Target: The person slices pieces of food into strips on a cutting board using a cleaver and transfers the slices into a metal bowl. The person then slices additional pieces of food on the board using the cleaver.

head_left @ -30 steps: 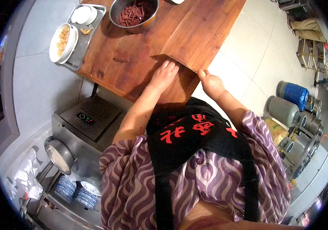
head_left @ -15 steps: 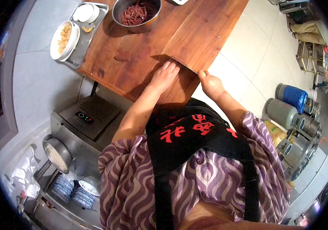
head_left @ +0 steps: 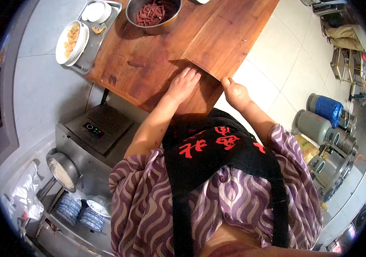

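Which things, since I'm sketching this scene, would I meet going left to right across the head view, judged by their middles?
White bowl with yellowish pieces → metal bowl with reddish strips → left hand → right hand → grey gas cylinder.

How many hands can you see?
2. The left hand is over the wooden table, its fingertips close beside the knife. The right hand grips one end of the knife. I see no others.

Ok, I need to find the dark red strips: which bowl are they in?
The metal bowl on the wooden table; the white bowl on the tray holds yellowish pieces instead.
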The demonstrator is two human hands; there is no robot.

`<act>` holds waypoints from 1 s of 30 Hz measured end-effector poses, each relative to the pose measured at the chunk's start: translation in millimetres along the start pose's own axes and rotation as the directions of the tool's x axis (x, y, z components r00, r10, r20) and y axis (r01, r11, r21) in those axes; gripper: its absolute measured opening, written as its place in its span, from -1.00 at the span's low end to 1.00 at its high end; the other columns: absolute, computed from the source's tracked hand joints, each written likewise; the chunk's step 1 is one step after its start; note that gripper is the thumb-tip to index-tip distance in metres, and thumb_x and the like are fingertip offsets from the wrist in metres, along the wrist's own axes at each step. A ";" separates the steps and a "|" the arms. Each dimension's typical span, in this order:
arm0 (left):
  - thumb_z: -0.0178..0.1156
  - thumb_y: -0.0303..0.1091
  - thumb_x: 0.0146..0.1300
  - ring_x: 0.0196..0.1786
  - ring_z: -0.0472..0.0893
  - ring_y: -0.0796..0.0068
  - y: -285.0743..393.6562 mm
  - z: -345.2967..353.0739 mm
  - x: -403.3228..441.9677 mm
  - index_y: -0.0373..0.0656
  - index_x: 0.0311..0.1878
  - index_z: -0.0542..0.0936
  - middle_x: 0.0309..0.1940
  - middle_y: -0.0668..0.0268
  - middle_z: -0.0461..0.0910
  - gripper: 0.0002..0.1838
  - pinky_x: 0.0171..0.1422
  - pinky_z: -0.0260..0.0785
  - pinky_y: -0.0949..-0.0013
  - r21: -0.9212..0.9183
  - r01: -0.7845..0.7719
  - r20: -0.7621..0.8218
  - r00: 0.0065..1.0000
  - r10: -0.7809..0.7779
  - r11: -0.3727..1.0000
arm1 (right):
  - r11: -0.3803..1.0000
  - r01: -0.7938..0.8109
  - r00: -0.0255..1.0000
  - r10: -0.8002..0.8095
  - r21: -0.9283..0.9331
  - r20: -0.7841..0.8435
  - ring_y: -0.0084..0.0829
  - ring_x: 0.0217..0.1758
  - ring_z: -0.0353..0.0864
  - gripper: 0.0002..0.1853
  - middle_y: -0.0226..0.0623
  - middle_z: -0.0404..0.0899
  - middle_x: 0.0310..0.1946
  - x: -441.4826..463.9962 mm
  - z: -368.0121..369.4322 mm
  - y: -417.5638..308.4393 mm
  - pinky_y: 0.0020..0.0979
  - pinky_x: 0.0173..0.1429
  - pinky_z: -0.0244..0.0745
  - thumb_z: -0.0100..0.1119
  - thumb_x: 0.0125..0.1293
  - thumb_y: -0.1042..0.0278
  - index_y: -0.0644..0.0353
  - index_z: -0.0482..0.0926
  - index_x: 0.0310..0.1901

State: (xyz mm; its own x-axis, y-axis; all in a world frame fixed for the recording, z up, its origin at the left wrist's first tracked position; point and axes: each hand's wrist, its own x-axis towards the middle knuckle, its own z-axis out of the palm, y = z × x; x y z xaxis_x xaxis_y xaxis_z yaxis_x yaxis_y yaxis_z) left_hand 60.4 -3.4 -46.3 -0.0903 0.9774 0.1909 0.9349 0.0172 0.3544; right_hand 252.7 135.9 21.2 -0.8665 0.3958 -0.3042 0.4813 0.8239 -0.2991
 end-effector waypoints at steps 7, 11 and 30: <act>0.14 -0.38 0.17 0.11 0.46 0.13 1.3 -2.2 0.6 -0.10 -0.05 0.57 -0.08 0.19 0.49 -0.74 0.10 0.48 0.18 0.020 0.021 0.045 0.999 -0.022 1.000 | 0.999 0.035 0.999 -0.035 -0.014 -0.013 0.00 -0.36 0.65 -0.83 0.02 0.55 -0.35 -6.2 -24.1 -11.1 -0.13 -0.36 0.57 -0.04 0.19 0.53 0.23 0.31 -0.17; 0.15 -0.38 0.16 0.01 0.49 0.15 2.0 -4.8 1.3 -0.11 -0.06 0.57 -0.21 0.20 0.48 -0.74 0.04 0.50 0.19 0.013 0.011 0.073 0.997 -0.012 1.000 | 0.999 0.007 1.000 -0.007 -0.053 -0.006 -0.03 -0.39 0.66 -0.81 0.00 0.55 -0.35 -0.6 -0.2 -8.7 -0.13 -0.40 0.57 -0.02 0.18 0.53 0.21 0.32 -0.15; 0.13 -0.40 0.18 0.20 0.44 0.14 0.6 1.5 -0.6 -0.04 0.02 0.58 0.02 0.21 0.51 -0.70 0.19 0.44 0.20 -0.016 -0.026 -0.110 0.994 0.024 1.000 | 0.995 0.025 0.997 -0.018 0.098 -0.080 0.02 -0.37 0.64 -0.86 0.05 0.56 -0.40 4.2 3.3 8.4 -0.09 -0.35 0.55 -0.05 0.20 0.51 0.25 0.31 -0.20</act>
State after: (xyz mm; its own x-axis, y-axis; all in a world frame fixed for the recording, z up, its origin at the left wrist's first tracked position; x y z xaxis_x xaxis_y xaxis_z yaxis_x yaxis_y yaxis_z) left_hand 61.6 -3.7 -47.6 -0.1052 0.9484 0.2991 0.9314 -0.0114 0.3639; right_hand 253.5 143.1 14.4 -0.8826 0.4126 -0.2251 0.4698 0.7901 -0.3937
